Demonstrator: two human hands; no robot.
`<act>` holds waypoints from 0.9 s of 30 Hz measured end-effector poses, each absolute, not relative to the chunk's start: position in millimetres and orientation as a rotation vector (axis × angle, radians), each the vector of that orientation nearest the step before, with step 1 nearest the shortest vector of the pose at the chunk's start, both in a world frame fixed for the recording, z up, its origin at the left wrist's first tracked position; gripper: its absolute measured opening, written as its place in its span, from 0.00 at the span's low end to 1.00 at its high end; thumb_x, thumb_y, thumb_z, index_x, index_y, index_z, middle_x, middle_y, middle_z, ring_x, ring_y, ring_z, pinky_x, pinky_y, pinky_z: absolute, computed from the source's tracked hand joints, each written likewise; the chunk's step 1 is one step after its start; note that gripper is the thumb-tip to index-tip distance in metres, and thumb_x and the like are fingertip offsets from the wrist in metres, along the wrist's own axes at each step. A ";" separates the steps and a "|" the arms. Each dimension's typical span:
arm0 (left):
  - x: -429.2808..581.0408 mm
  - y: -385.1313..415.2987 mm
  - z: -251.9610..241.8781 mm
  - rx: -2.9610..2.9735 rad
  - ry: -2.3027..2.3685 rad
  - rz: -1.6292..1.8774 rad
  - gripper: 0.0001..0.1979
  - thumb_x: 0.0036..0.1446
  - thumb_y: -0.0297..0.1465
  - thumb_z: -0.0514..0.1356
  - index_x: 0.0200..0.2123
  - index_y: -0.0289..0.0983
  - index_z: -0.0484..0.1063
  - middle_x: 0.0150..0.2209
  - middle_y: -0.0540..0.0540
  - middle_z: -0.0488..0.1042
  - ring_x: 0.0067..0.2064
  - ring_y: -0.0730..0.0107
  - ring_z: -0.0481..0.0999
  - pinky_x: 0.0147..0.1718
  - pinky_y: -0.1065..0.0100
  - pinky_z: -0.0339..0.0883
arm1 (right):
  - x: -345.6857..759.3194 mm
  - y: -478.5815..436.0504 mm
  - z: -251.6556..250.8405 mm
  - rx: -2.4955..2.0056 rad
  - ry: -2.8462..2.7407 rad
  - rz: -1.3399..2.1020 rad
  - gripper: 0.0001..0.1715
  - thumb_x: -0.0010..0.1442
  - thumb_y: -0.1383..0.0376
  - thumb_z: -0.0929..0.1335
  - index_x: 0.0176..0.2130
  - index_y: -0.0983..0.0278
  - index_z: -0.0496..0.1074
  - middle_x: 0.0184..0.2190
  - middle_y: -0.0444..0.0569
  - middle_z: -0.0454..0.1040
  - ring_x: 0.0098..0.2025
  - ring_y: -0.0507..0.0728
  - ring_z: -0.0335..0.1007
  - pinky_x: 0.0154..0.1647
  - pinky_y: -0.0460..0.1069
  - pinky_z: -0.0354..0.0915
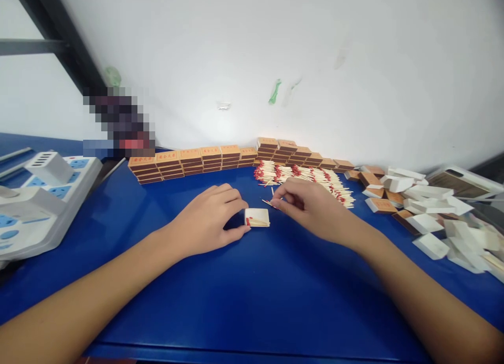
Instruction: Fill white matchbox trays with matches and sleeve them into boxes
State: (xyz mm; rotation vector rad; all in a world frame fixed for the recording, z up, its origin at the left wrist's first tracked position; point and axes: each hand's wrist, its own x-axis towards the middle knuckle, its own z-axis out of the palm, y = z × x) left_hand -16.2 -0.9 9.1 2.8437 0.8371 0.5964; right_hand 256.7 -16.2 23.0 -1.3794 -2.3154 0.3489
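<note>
My left hand [216, 217] grips the left end of a small white matchbox tray [263, 215] between thumb and fingers. The tray lies on the blue table, and a few matches [258, 221] with red heads rest along its near side. To the right of it, my right hand [301, 201] is closed in a pinch, with a match [266, 202] at the fingertips. Behind that hand spreads a big pile of loose matches [275, 170], partly hidden by the hand.
Stacked matchboxes [192, 162] line the wall at the back. At right lie several loose matchbox sleeves [381, 205] and a heap of white trays [431, 247], with a phone-like object [452, 181] behind. A white power strip [63, 217] sits at left on the blue table [252, 306].
</note>
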 end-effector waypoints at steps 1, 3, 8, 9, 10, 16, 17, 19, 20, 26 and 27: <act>-16.2 -1.0 8.9 2.845 0.837 0.595 0.12 0.69 0.37 0.63 0.49 0.37 0.78 0.43 0.42 0.78 0.47 0.57 0.76 0.49 0.57 0.70 | 261.9 -12.6 22.3 -1.403 -2.316 0.327 0.11 0.72 0.58 0.67 0.38 0.59 0.75 0.30 0.46 0.72 0.31 0.56 0.66 0.32 0.50 0.60; -16.2 -1.4 8.5 2.848 0.834 0.589 0.12 0.69 0.38 0.63 0.49 0.38 0.78 0.43 0.42 0.79 0.47 0.57 0.76 0.49 0.57 0.70 | 271.0 -5.8 18.1 -1.434 -2.360 0.284 0.08 0.71 0.59 0.68 0.40 0.59 0.76 0.33 0.47 0.73 0.34 0.57 0.68 0.34 0.51 0.61; -16.7 -1.9 8.3 2.849 0.836 0.576 0.12 0.69 0.38 0.63 0.49 0.37 0.78 0.43 0.42 0.79 0.47 0.57 0.76 0.50 0.56 0.69 | 280.5 3.3 6.7 -1.448 -2.456 0.270 0.08 0.71 0.63 0.67 0.39 0.60 0.75 0.38 0.51 0.73 0.37 0.58 0.70 0.37 0.51 0.63; -16.9 -1.8 8.4 2.849 0.836 0.576 0.12 0.69 0.38 0.63 0.49 0.37 0.78 0.43 0.42 0.79 0.47 0.57 0.76 0.50 0.56 0.69 | 280.6 3.5 6.9 -1.449 -2.458 0.269 0.09 0.71 0.63 0.66 0.38 0.61 0.75 0.38 0.51 0.73 0.37 0.58 0.70 0.37 0.51 0.63; -17.0 -1.6 8.3 2.850 0.837 0.578 0.12 0.69 0.38 0.63 0.49 0.37 0.78 0.43 0.43 0.78 0.47 0.57 0.76 0.49 0.56 0.69 | 280.0 3.0 8.1 -1.450 -2.453 0.266 0.09 0.71 0.64 0.66 0.38 0.61 0.74 0.38 0.51 0.73 0.37 0.58 0.70 0.37 0.51 0.63; -16.8 -1.5 7.4 2.863 0.853 0.596 0.12 0.68 0.38 0.63 0.48 0.38 0.78 0.43 0.43 0.78 0.47 0.57 0.76 0.49 0.57 0.69 | 254.9 -17.1 20.3 -1.356 -2.354 0.335 0.10 0.71 0.59 0.67 0.38 0.59 0.75 0.34 0.48 0.73 0.34 0.57 0.68 0.34 0.51 0.63; -16.7 -1.7 7.3 2.864 0.847 0.600 0.11 0.68 0.38 0.63 0.47 0.38 0.78 0.43 0.43 0.78 0.47 0.57 0.76 0.49 0.57 0.69 | 247.7 -22.3 20.6 -1.334 -2.351 0.345 0.09 0.71 0.60 0.68 0.39 0.59 0.75 0.34 0.48 0.73 0.34 0.56 0.69 0.34 0.51 0.64; -16.4 -2.2 7.2 2.868 0.837 0.603 0.10 0.68 0.38 0.63 0.46 0.37 0.77 0.43 0.43 0.78 0.47 0.57 0.76 0.49 0.57 0.70 | 234.3 -31.7 19.4 -1.302 -2.388 0.337 0.07 0.71 0.62 0.67 0.41 0.59 0.75 0.37 0.49 0.74 0.35 0.56 0.70 0.34 0.51 0.65; -16.4 -2.3 7.2 2.871 0.834 0.603 0.10 0.68 0.38 0.63 0.45 0.37 0.77 0.43 0.42 0.78 0.47 0.57 0.76 0.50 0.56 0.70 | 229.2 -35.1 18.5 -1.294 -2.416 0.322 0.06 0.71 0.63 0.67 0.41 0.59 0.75 0.38 0.50 0.74 0.35 0.56 0.71 0.35 0.51 0.65; -17.2 -1.2 7.2 2.869 0.841 0.600 0.11 0.68 0.38 0.63 0.45 0.36 0.77 0.43 0.42 0.78 0.47 0.57 0.76 0.49 0.56 0.70 | 228.3 -37.5 16.2 -1.344 -2.485 0.297 0.05 0.72 0.65 0.68 0.42 0.61 0.75 0.39 0.50 0.75 0.36 0.57 0.72 0.35 0.51 0.65; -17.2 -1.1 7.2 2.871 0.840 0.597 0.11 0.68 0.38 0.63 0.45 0.36 0.77 0.43 0.42 0.78 0.47 0.57 0.76 0.49 0.56 0.71 | 230.4 -36.8 16.4 -1.348 -2.496 0.309 0.05 0.72 0.64 0.68 0.41 0.61 0.75 0.39 0.49 0.75 0.36 0.57 0.72 0.35 0.51 0.65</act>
